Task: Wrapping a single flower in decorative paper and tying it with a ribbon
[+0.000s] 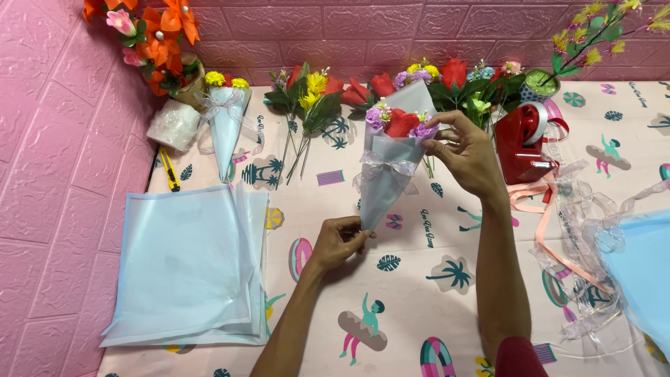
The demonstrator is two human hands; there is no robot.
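Bouquet (391, 167) — left hand (338, 241), right hand (464, 150) holding

The pale blue paper cone bouquet (391, 174) hides its flower stems inside the wrap. Right of it, a light blue paper sheet (642, 272) runs off the picture's edge. Below it, both forearms are cut off. The printed lettering on the worktop (419, 307) is too small to read.

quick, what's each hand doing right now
Left hand: closed, pinching the bottom tip of the pale blue paper cone bouquet with the sheer ribbon bow.
Right hand: fingers closed on the bouquet's top edge beside the purple flowers.
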